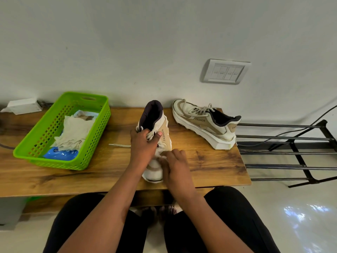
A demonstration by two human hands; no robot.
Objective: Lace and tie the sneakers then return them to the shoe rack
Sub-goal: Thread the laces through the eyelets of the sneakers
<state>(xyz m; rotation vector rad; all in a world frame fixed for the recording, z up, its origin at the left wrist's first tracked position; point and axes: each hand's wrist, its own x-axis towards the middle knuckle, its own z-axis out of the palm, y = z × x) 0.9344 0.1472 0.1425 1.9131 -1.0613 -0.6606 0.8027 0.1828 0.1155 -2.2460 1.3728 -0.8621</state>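
Note:
A white and tan sneaker [160, 125] lies on the wooden table [109, 172] with its toe toward me and its dark collar toward the wall. My left hand [143, 145] grips its tongue and laces from the left side. My right hand [173, 161] rests on the toe end, fingers at the lower laces; whether they pinch a lace is hidden. A loose lace end [119, 145] trails out to the left. The second sneaker [206, 123], laced, sits at the back right of the table, tilted on its side edge.
A green plastic basket [54, 156] holding cloth and a blue packet stands on the table's left. A black metal shoe rack [291, 152] stands right of the table. A white box [23, 105] lies at the back left, by the wall.

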